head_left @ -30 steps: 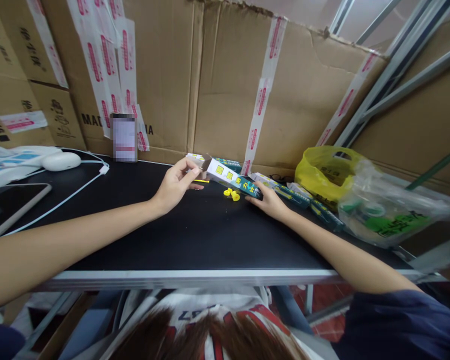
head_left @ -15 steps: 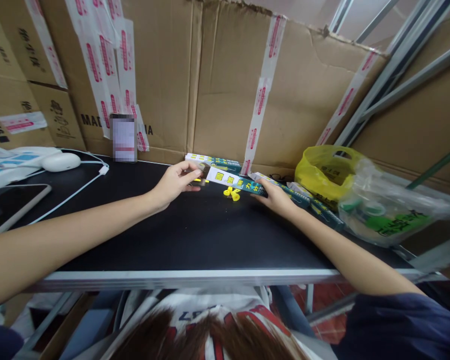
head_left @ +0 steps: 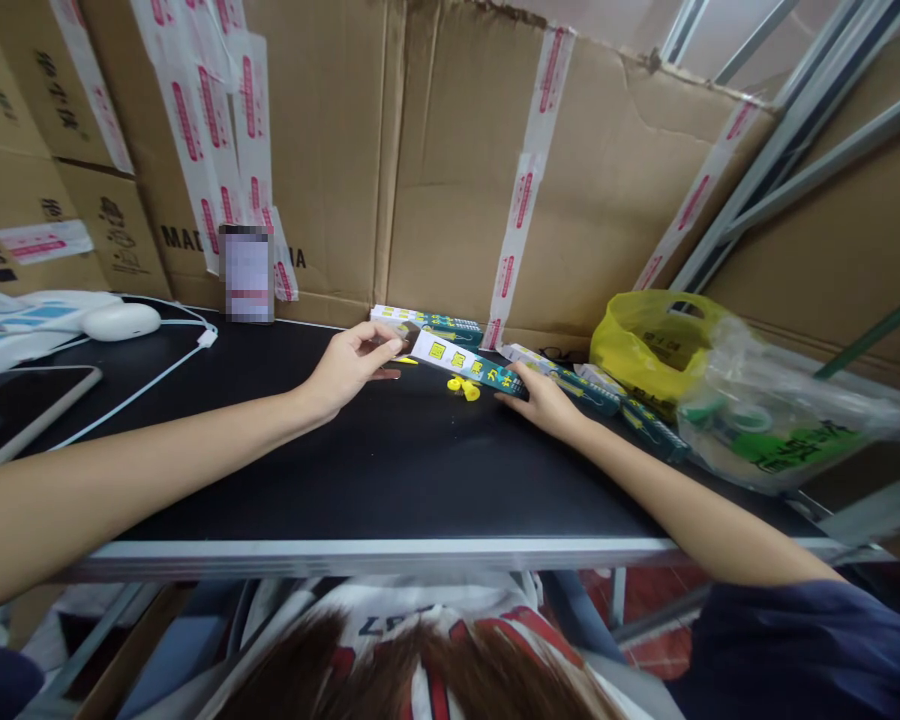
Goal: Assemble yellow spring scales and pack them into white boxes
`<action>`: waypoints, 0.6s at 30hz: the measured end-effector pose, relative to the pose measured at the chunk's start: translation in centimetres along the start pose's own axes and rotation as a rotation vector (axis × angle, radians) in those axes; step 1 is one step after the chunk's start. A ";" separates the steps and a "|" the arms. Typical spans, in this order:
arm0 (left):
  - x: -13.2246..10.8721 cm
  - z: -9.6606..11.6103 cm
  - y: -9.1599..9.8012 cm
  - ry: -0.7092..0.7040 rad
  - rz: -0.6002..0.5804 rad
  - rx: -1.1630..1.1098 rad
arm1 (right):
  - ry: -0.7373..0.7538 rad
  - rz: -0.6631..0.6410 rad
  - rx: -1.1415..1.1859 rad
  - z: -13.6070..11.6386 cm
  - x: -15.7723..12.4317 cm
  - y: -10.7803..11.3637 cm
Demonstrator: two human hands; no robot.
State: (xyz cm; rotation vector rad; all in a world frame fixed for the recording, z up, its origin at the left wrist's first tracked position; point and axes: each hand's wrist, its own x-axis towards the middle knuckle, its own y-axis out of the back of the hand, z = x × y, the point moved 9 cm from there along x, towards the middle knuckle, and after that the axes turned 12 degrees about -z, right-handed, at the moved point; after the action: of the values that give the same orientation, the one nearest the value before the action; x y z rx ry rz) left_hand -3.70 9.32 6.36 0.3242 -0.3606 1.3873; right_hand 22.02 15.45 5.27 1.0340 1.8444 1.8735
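A long narrow cardboard box (head_left: 469, 364), white at its left end and teal at its right with yellow characters, is held slantwise above the black table. My right hand (head_left: 546, 403) is closed around its right end. At the other end, my left hand (head_left: 351, 368) pinches what looks like the box's end flap, with thumb and forefinger together; the fingertips partly cover it. Just below the box lie several small yellow plastic pieces (head_left: 463, 388). A thin yellow piece (head_left: 406, 361) shows by my left fingertips.
Similar narrow boxes (head_left: 429, 323) lie behind, against a cardboard wall (head_left: 457, 150). More boxes (head_left: 649, 425) lie at right, beside a yellow bag (head_left: 630, 345) and a clear plastic bag (head_left: 780, 420). A phone (head_left: 248, 275), white cable (head_left: 161, 375) and power strip (head_left: 37, 325) are at left.
The box has shifted slightly left and down at its right end, along with my right hand. My left hand stays at the box's left end.
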 end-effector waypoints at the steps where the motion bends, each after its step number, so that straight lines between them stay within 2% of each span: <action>1: 0.1 0.1 0.1 -0.012 -0.004 0.026 | 0.004 0.002 -0.005 0.0 0.0 0.0; 5: 0.4 0.6 -0.1 -0.069 -0.055 0.158 | -0.013 0.003 -0.044 0.3 -0.1 0.2; 11: 0.4 0.9 -0.5 -0.079 -0.069 0.203 | -0.014 0.020 -0.201 0.5 0.1 0.9; 18: -0.6 1.6 -0.5 -0.173 0.005 0.324 | -0.014 0.051 -0.146 -0.1 -0.1 0.9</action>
State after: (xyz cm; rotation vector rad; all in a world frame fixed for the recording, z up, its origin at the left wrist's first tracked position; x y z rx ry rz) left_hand -3.38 8.03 7.56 0.7131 -0.2777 1.4268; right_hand 22.21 15.18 6.17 1.0505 1.6605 1.9911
